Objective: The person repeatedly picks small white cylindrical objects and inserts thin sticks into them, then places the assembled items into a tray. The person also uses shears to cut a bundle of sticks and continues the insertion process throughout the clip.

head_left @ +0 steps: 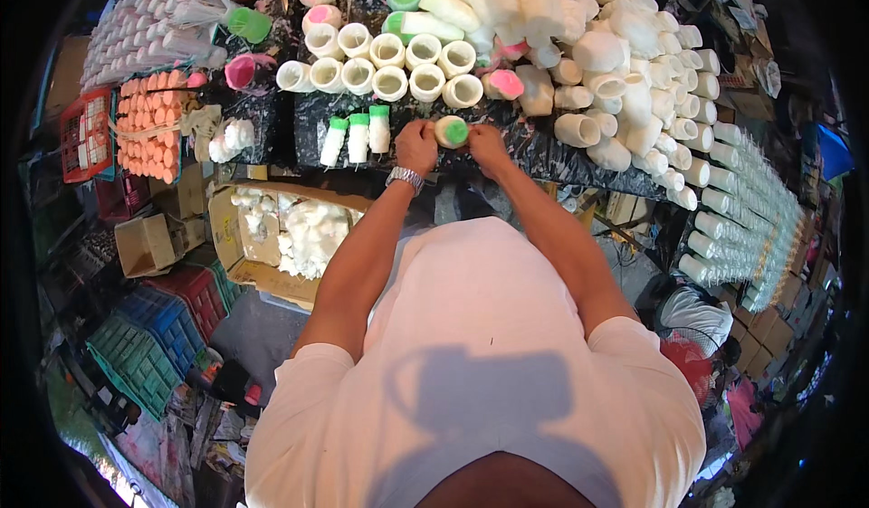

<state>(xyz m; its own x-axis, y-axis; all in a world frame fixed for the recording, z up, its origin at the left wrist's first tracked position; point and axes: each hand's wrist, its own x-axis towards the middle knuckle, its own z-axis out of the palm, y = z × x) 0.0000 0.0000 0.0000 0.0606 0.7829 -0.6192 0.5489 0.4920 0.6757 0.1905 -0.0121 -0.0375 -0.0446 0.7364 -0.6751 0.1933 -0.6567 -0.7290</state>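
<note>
Between my hands, at the front edge of a black-covered table (529, 132), is a white waxy cylinder (443, 137) whose facing end is green. My left hand (417, 149), with a metal watch on its wrist, is closed with its fingertips at the left side of the cylinder. The fingers of my right hand (490, 151) are bent and grip its right side. Left of my hands lie three white cylinders with green ends (358, 139), side by side. Beyond them stand rows of hollow white cups (388, 83); a pink-centred cup (502, 84) sits at their right end.
A large heap of white cups (625, 65) fills the table's right side. Clear-wrapped white cylinders (738, 218) are stacked at far right. Orange cylinders (149, 123) stand at left. Below the table, a cardboard box (237, 255) holds white lumps; plastic crates (136, 359) stand lower left.
</note>
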